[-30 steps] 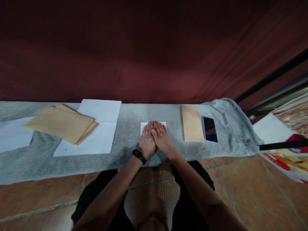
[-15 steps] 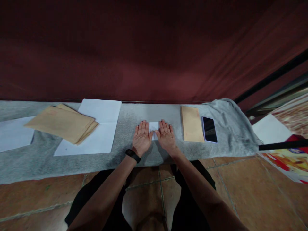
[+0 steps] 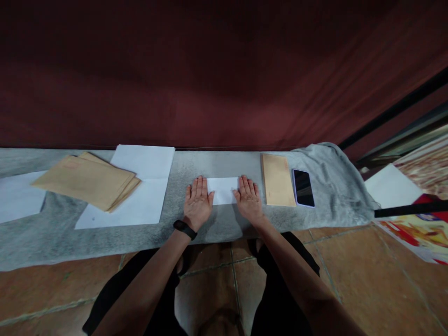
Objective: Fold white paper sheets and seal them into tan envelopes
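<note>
A small folded white paper (image 3: 222, 190) lies on the grey cloth (image 3: 224, 219) in front of me. My left hand (image 3: 197, 202) lies flat with fingers stretched out, at the paper's left end. A black band sits on that wrist. At the paper's right end my right hand (image 3: 249, 199) also lies flat and open. Both hands rest palm down and hold nothing.
A brown envelope (image 3: 277, 185) and a dark phone (image 3: 303, 187) lie to the right of my hands. At the left, a stack of brown envelopes (image 3: 84, 179) rests on white sheets (image 3: 140, 186). A dark red curtain hangs behind. Tiled floor is below.
My hands were together on top of the folded paper. They have slid apart to its two ends, uncovering the paper's middle.
</note>
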Available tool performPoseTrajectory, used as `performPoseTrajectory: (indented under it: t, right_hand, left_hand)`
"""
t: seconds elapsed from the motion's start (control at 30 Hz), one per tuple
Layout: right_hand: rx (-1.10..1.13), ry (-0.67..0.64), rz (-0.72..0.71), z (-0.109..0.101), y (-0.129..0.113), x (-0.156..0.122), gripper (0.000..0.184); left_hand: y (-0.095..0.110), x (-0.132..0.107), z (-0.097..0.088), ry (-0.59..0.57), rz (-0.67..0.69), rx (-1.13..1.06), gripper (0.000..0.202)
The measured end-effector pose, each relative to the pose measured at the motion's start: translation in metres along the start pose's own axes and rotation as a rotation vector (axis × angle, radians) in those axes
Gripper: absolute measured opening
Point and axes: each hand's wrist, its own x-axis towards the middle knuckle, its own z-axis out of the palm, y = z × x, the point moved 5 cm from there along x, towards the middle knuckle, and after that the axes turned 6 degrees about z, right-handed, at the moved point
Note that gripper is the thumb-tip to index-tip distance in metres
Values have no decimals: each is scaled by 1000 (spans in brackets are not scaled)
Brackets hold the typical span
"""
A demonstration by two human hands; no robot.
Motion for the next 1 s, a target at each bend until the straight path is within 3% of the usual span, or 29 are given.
performPoseTrajectory:
  t: [0.2,0.33,0.47,0.57,0.7,1.0]
  right_hand:
    - [18,-56,54,-4,8,-1,59]
    - [49,-45,65,-11,5,-3,61]
    - [203,-87,-105,-12,-21,-12,60]
    - [250,-179,-230,-6,-42,-24,60]
    - [203,-211,-262,-1,-48,-34,64]
    - [92,-108,-217,0,-25,-37,66]
  left_hand:
    - [-5,-2,-8,63,-26,-26,65]
    - [13,-7,-18,93,34,-42,66]
    - [49,-21,-9,-11,232,-62,64]
    - [61,-32,4,-71,319,-55,68]
    - [56,-37,11,-90,325,-25,68]
    - [42,-38,-2,-87,236,-15,64]
